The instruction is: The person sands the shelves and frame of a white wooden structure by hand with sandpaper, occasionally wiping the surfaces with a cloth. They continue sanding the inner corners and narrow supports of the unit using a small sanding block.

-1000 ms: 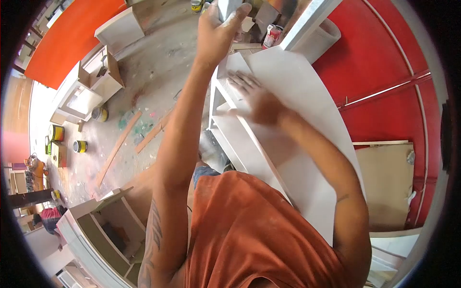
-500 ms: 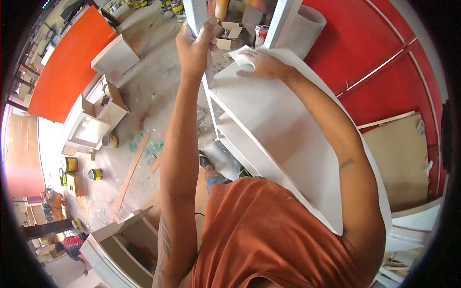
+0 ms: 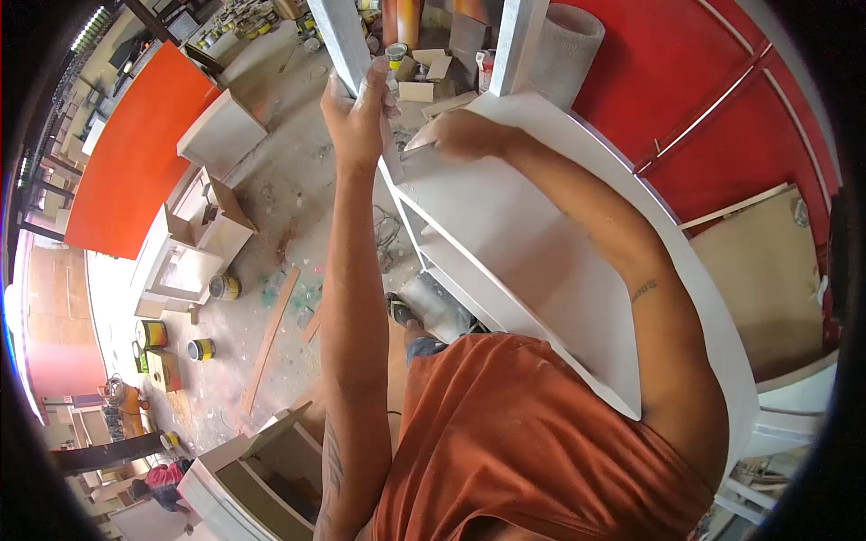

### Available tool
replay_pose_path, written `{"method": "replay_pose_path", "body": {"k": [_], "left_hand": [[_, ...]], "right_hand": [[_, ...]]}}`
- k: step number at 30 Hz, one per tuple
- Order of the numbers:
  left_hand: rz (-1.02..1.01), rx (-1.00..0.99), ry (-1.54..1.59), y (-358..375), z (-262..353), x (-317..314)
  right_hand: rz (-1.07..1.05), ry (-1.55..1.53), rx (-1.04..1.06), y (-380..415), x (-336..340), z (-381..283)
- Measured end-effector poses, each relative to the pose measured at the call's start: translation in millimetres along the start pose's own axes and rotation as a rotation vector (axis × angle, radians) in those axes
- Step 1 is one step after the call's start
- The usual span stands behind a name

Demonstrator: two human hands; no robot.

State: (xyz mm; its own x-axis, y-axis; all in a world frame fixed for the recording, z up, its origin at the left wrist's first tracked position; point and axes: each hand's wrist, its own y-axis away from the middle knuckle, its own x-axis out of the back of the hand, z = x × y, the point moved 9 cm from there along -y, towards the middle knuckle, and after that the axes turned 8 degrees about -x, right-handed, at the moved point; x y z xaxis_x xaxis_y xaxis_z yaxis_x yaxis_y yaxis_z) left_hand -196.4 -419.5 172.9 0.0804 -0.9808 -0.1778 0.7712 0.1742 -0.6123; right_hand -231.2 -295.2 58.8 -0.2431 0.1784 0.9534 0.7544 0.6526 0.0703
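The person's orange shirt (image 3: pixel 532 442) is nearest, and beyond it lies the white panel (image 3: pixel 541 234), a broad surface with a curved outer edge on the right. Open shelves (image 3: pixel 460 270) run beneath its left edge, and a shoe (image 3: pixel 400 309) shows on the floor (image 3: pixel 298 225) beside them.

The right hand (image 3: pixel 469 135) is over the far part of the white panel, blurred and bent at the wrist. A pale tip shows at its fingers; whether they grip something or lie flat, I cannot tell. The left hand (image 3: pixel 358 113) is just to its left, its fingers wrapped around the left post (image 3: pixel 347 45), a pale upright at the panel's far left corner. The right post (image 3: pixel 519 45) rises at the panel's far end.

To the left, a cabinet frame (image 3: pixel 257 469) sits low in the view, with a reddish plank (image 3: pixel 271 343) on the floor past it. Paint cans (image 3: pixel 201 349) stand farther left, near a white open unit (image 3: pixel 194 239). An open carton (image 3: pixel 424 74) and a grey cylinder (image 3: pixel 564 59) are behind the posts. A red wall (image 3: pixel 667 81) fills the right background; an orange board (image 3: pixel 140 158) and another person (image 3: pixel 165 484) are off to the left.
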Motion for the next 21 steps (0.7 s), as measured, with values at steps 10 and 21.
{"method": "replay_pose_path", "body": {"k": [10,21], "left_hand": [[-0.121,-0.066,-0.145,23.6,-29.7,16.4],[0.032,-0.172,-0.766,156.2,-93.1,77.3]], "right_hand": [[0.422,-0.903,-0.255,84.9,94.3,82.3],[0.501,-0.381,-0.156,31.8,31.4,26.5]]}}
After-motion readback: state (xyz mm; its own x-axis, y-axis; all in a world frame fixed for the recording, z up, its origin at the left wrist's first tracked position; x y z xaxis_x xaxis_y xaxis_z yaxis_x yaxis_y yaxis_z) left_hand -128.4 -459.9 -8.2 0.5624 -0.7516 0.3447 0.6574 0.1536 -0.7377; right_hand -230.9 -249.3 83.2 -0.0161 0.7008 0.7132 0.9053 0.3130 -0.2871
